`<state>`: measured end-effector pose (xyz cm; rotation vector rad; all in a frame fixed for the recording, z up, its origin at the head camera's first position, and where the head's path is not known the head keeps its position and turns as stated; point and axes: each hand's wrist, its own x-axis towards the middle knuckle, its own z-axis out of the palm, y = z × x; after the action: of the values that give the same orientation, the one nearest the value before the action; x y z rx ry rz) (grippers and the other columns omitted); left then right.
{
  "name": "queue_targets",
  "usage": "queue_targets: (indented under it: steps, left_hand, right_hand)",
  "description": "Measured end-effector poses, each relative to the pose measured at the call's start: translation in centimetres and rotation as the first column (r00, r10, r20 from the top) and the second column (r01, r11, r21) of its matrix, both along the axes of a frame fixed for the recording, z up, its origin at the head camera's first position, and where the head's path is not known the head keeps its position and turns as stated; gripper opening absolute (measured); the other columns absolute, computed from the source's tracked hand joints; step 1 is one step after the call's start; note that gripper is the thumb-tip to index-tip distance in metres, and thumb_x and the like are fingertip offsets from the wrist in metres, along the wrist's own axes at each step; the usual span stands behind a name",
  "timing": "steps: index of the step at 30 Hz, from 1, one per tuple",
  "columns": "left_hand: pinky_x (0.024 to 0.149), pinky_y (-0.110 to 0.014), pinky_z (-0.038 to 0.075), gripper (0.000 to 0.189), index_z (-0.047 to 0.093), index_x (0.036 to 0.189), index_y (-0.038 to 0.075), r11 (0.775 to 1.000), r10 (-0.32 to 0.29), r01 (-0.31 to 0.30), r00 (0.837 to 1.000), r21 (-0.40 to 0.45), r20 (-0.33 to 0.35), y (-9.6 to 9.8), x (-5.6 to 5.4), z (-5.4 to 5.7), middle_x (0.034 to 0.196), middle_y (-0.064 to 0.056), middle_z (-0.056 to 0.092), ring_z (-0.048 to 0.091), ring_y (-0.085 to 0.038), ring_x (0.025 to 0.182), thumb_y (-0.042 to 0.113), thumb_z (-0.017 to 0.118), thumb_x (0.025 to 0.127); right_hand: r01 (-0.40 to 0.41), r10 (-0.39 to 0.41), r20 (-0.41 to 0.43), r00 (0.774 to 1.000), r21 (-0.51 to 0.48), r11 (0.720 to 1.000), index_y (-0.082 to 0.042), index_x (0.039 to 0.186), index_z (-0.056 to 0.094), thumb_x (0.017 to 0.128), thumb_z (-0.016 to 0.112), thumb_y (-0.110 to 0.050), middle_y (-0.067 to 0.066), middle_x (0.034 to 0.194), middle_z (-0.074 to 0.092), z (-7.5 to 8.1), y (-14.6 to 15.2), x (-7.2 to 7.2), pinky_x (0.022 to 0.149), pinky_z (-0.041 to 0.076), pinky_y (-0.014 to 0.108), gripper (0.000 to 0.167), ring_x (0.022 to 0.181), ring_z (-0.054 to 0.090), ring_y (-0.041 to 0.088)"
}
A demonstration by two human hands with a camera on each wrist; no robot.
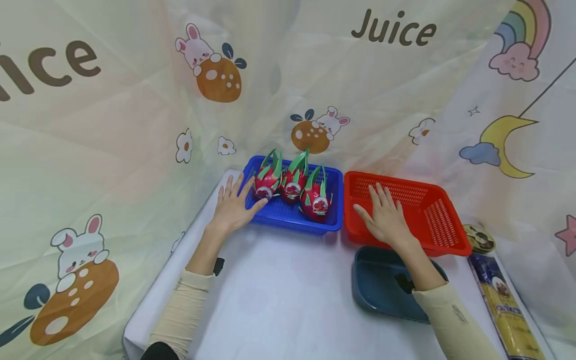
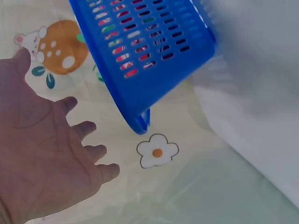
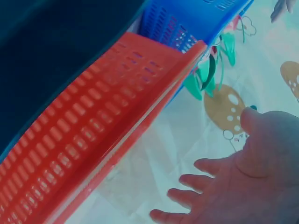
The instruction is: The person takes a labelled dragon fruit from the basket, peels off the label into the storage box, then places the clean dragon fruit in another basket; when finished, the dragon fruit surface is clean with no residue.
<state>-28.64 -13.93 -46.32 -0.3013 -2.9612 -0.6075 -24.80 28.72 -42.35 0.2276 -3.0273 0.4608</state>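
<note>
Head view: I read "Juice" in large brown print on the backdrop cloth [image 1: 393, 80], top, right of centre. Upper left, same cloth: "ice", start cut off by the frame edge. Yellow-and-blue package [image 1: 510, 320]: I make out roughly "anka". Round labels [image 1: 320, 205] on three dragon fruits [image 1: 294, 175]: too small for me to read remotely.

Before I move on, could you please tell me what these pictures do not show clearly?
- Head view: print on the labels is too small to read.
- Head view: the right hand covers part of the red basket.
- Left wrist view: the blue basket hides most of the dragon fruits.
- Right wrist view: the left and top edges cut off the dark tray.
</note>
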Motion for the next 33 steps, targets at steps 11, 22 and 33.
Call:
queue_targets:
  steps: [11, 22, 33]
  left_hand:
    - [0.126, -0.063, -0.004, 0.093, 0.012, 0.169, 0.022, 0.979, 0.022, -0.022, 1.000, 0.203, 0.007, -1.9, -0.3, 0.0, 0.176, -0.012, 0.003, -0.011, -0.035, 0.160, 0.078, 0.034, 0.099]
    - [0.126, -0.064, 0.012, 0.083, 0.009, 0.169, 0.017, 0.838, -0.009, 0.001, 1.000, 0.546, 0.011, -3.3, -1.0, -0.9, 0.175, -0.011, 0.010, 0.007, -0.034, 0.161, 0.063, 0.038, 0.107]
    - [0.126, -0.053, 0.025, 0.066, 0.028, 0.165, 0.011, 0.552, 0.010, -0.103, 0.993, 0.828, 0.117, -3.8, -1.7, -1.9, 0.169, -0.021, 0.027, 0.028, -0.038, 0.155, 0.032, 0.056, 0.109]
  right_hand:
    - [-0.019, 0.016, -0.032, 0.999, -0.101, 0.995, -0.002, 0.165, 0.020, 0.106, 0.047, -0.058, 0.026, 0.170, 0.018, 1.0, -3.8, -2.6, 0.120, 0.023, 0.069, 0.085, 0.154, 0.023, 0.049]
    - [0.034, -0.076, -0.079, 0.994, -0.435, 0.900, -0.003, 0.149, 0.053, 0.106, 0.048, -0.059, 0.022, 0.145, 0.059, 1.5, -6.9, -5.7, 0.106, 0.050, 0.060, 0.071, 0.130, 0.058, 0.042]
    - [0.070, -0.069, 0.027, 0.997, -0.636, 0.768, 0.000, 0.140, 0.062, 0.107, 0.059, -0.036, 0.021, 0.122, 0.073, 1.5, -11.2, -8.8, 0.095, 0.059, 0.049, 0.049, 0.108, 0.073, 0.034]
